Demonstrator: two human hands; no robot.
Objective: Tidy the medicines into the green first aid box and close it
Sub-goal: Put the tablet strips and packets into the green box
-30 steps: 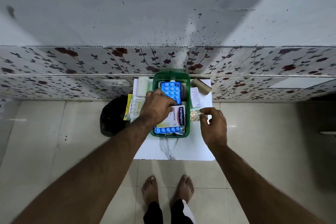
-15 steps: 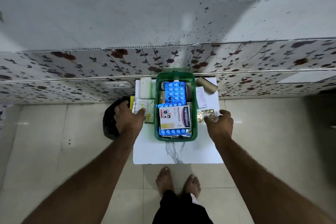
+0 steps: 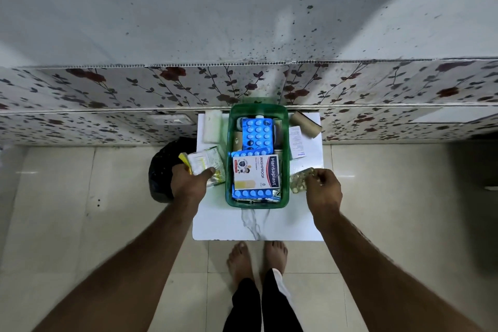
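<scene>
Seen from above, the green box (image 3: pixel 257 109) sits open on a white table (image 3: pixel 256 226), already crowded with blue blister packs and a plaster carton. Left of the box, the left hand (image 3: pixel 190 184) grips a yellow-white packet (image 3: pixel 203 162). Right of the box, the right hand (image 3: pixel 323 187) pinches a pill strip (image 3: pixel 299 182), both seemingly bound for the box.

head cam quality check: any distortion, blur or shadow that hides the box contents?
Head view: strong wide-angle bowing, with the wall panels curving; the forearms smear toward the lower corners; light is dim and bluish, and a broad shadow crosses the wall. The green box stays readable, plaster pack print legible. Left hand and right hand are fairly sharp.
</scene>
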